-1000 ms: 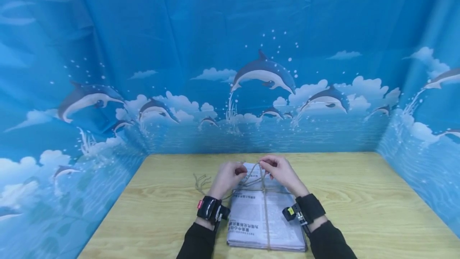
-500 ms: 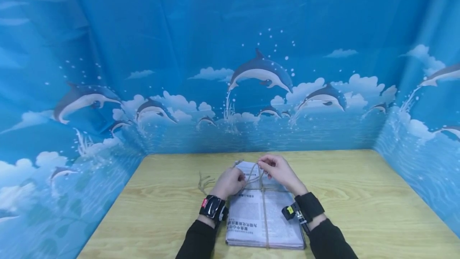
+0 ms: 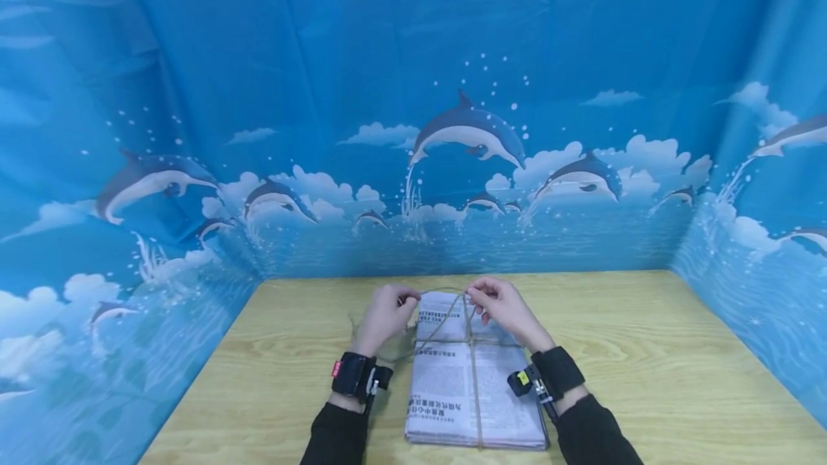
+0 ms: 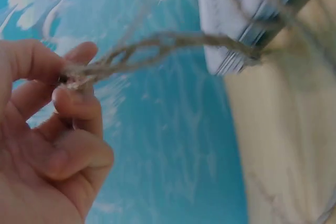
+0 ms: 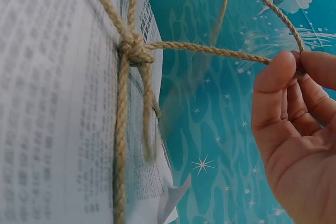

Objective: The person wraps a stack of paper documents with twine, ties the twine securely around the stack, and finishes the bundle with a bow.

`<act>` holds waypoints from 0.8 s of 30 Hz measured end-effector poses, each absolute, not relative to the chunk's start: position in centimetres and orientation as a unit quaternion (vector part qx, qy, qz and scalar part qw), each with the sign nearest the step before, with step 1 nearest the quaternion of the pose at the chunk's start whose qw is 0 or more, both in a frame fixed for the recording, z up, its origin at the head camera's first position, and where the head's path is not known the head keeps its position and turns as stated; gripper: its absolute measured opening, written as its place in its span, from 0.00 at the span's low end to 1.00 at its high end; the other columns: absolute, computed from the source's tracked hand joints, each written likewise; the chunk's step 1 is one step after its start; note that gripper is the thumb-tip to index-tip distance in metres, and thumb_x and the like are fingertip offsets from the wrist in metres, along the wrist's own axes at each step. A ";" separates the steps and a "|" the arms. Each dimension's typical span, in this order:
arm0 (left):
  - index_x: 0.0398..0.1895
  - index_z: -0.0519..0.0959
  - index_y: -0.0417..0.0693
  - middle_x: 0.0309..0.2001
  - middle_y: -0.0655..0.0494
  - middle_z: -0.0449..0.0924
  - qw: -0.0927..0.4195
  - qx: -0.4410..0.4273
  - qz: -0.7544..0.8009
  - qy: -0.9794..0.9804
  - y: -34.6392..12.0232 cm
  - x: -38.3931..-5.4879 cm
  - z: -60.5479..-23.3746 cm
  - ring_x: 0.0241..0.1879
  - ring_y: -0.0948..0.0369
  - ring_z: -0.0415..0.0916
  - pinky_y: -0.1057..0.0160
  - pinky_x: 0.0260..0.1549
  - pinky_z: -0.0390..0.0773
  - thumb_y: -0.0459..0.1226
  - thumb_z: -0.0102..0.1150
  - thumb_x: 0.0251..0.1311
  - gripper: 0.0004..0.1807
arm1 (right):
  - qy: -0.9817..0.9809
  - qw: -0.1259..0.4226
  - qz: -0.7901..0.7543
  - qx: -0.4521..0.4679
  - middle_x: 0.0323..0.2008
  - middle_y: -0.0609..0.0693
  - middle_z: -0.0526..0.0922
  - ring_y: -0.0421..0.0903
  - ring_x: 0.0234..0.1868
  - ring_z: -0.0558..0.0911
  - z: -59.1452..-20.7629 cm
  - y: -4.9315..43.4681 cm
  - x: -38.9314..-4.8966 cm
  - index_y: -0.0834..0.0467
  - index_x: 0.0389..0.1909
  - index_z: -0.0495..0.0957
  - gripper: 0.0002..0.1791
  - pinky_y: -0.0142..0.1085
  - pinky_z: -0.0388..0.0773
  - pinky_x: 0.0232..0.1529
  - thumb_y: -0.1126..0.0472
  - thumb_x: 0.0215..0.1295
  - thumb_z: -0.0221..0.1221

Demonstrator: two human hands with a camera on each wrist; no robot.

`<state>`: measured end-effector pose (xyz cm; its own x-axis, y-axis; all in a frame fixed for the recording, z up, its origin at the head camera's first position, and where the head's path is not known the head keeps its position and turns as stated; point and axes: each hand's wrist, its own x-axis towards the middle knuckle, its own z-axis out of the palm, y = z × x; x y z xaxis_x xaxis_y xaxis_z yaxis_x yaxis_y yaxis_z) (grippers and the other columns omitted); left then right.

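A stack of folded newspapers (image 3: 446, 397) lies on the table, with brown twine (image 3: 477, 393) crossing it both ways. The crossing carries a knot (image 5: 135, 52), seen close in the right wrist view. My right hand (image 3: 505, 309) pinches a bend of the twine between thumb and forefinger, raised near the far end of the stack. To the left, my left hand (image 3: 385, 316) pinches twine strands (image 4: 152, 51) between thumb and fingertips, beside the stack's far left corner. One strand runs from my right fingertips back to the knot.
The wooden table (image 3: 646, 364) extends to both sides of the stack. A blue curtain (image 3: 362, 56) printed with dolphins hangs behind it and along the sides. Some twine lies on the table left of the stack, partly behind my left hand.
My left hand dipped toward the twine near the crossing, then moved left and away, drawing twine out. My right hand stays almost in place, still pinching the bend.
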<state>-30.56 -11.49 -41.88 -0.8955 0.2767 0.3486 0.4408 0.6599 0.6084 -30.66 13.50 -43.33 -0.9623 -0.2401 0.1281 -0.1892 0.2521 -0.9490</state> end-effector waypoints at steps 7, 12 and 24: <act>0.48 0.85 0.46 0.41 0.52 0.87 0.070 -0.211 -0.393 -0.892 -13.3 -29.6 -39.6 0.27 0.64 0.73 0.65 0.25 0.71 0.35 0.53 0.65 0.13 | 0.784 0.025 -0.606 -0.131 0.33 0.53 0.79 0.55 0.31 0.80 -43.1 13.8 -30.7 0.64 0.52 0.77 0.16 0.45 0.81 0.30 0.57 0.74 0.53; 0.45 0.86 0.47 0.42 0.57 0.83 0.112 -0.270 -0.372 -0.881 -14.1 -28.8 -38.3 0.35 0.64 0.77 0.67 0.32 0.76 0.34 0.60 0.65 0.09 | 0.776 0.039 -0.617 -0.122 0.33 0.51 0.79 0.63 0.36 0.79 -41.9 13.5 -29.6 0.67 0.53 0.76 0.14 0.51 0.81 0.35 0.62 0.75 0.52; 0.43 0.86 0.51 0.30 0.61 0.83 0.077 -0.303 -0.425 -0.850 -12.6 -28.0 -37.5 0.25 0.59 0.78 0.65 0.23 0.77 0.37 0.61 0.65 0.07 | 0.776 0.034 -0.618 -0.119 0.39 0.56 0.82 0.59 0.41 0.81 -43.0 13.7 -30.6 0.66 0.55 0.76 0.17 0.46 0.83 0.37 0.58 0.74 0.53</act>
